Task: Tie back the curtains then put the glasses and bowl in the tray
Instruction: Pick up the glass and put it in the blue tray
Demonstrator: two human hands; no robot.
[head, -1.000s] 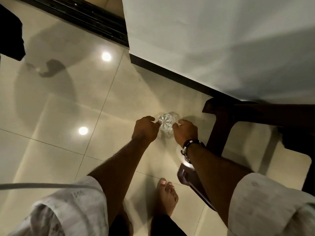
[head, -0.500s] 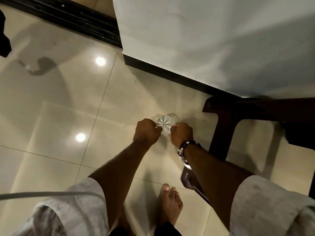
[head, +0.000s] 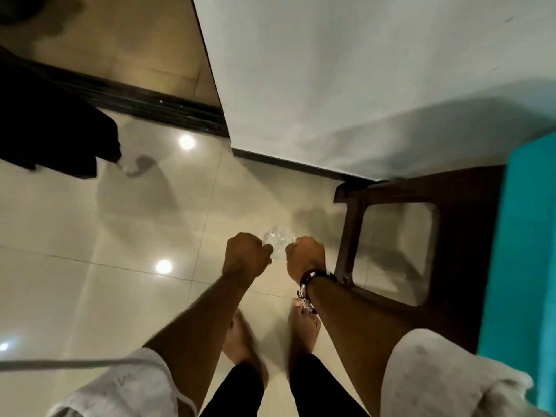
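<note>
A small clear cut-glass vessel (head: 278, 239) hangs in the air between my two hands, above the tiled floor. My left hand (head: 246, 255) grips its left side with curled fingers. My right hand (head: 305, 257), with a beaded bracelet on the wrist, grips its right side. Whether it is a glass or the bowl I cannot tell. A dark curtain edge (head: 54, 136) hangs at the far left. No tray is in view.
A dark wooden chair frame (head: 391, 191) with a teal cushion (head: 523, 236) stands close on my right. A white wall (head: 346, 85) with a dark skirting runs ahead. A black sliding-door track (head: 135, 100) crosses the floor at upper left. My bare feet (head: 301, 326) stand on glossy tiles.
I have stepped forward and turned; the chair and its teal cushion now fill the right side and the dark curtain shows at left. Both hands still hold the glass vessel.
</note>
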